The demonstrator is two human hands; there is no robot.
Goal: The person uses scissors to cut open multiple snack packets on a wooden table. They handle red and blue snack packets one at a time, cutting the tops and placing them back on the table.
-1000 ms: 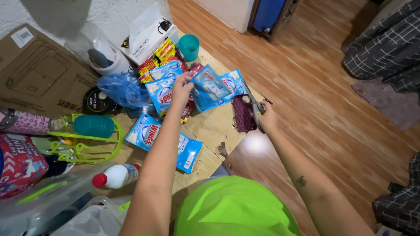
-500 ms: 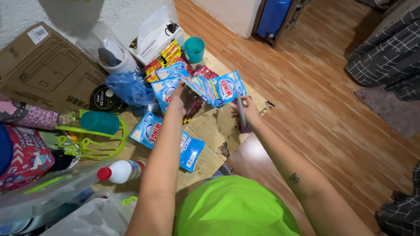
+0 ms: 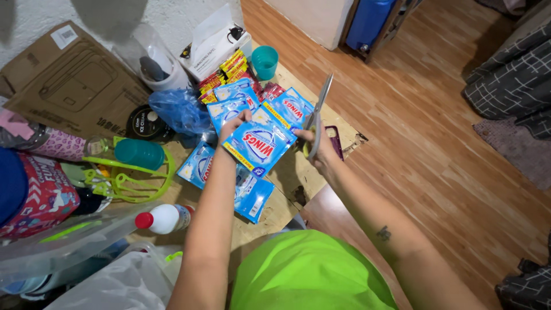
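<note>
My left hand (image 3: 231, 127) grips the left corner of a strip of blue detergent sachets (image 3: 259, 143), held up over a low wooden board (image 3: 281, 172). My right hand (image 3: 314, 143) holds grey scissors (image 3: 318, 109) with the blades pointing up, at the strip's right edge. More blue sachets (image 3: 252, 195) lie flat on the board under my left forearm, and others (image 3: 232, 97) lie behind the strip. A dark purple pouch (image 3: 336, 142) lies just past my right hand.
Red and yellow sachets (image 3: 224, 72), a teal cup (image 3: 265, 60) and a white tissue box (image 3: 215, 46) sit at the back. A blue plastic bag (image 3: 181, 112), a green rack (image 3: 135, 172), a white bottle with a red cap (image 3: 163, 218) and cardboard (image 3: 69, 86) crowd the left.
The sachet strip has come down and toward me, now facing front-on. My right hand lifted the scissors from beside the purple pouch to the strip, blades turned upward.
</note>
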